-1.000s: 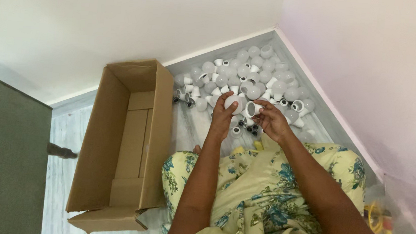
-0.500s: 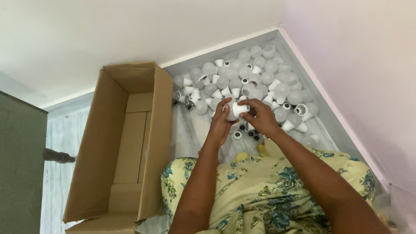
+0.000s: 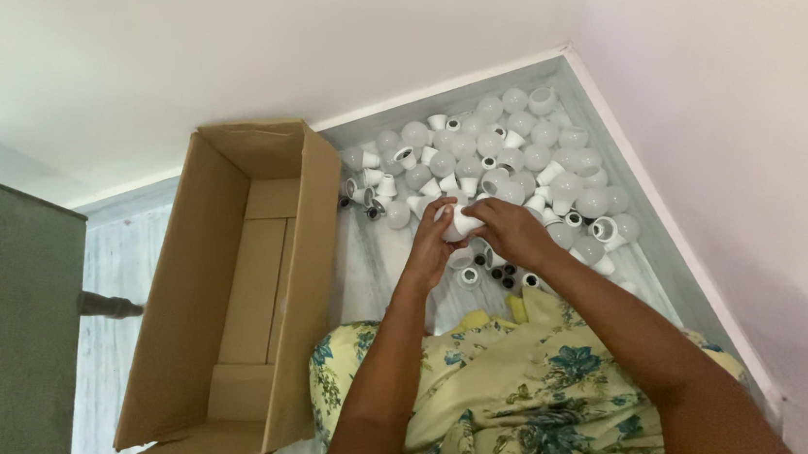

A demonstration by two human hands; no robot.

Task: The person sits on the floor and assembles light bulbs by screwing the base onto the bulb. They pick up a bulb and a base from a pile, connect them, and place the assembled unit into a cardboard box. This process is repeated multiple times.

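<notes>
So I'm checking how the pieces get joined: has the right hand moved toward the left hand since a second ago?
Yes. The right hand has closed in on the left hand; both now grip one white plastic bulb piece before the pile of white bulb parts.

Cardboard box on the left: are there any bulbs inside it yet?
No, the open cardboard box shows only its bare brown bottom flaps, while the white bulb parts lie heaped on the floor in the corner.

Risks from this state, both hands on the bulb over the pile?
1. The white bulb is pinched between the left hand and right hand directly above the pile of bulb parts; a slip would probably drop it among them.
2. Small dark-centred caps lie loose beside the knee and could get knocked or knelt on.
</notes>
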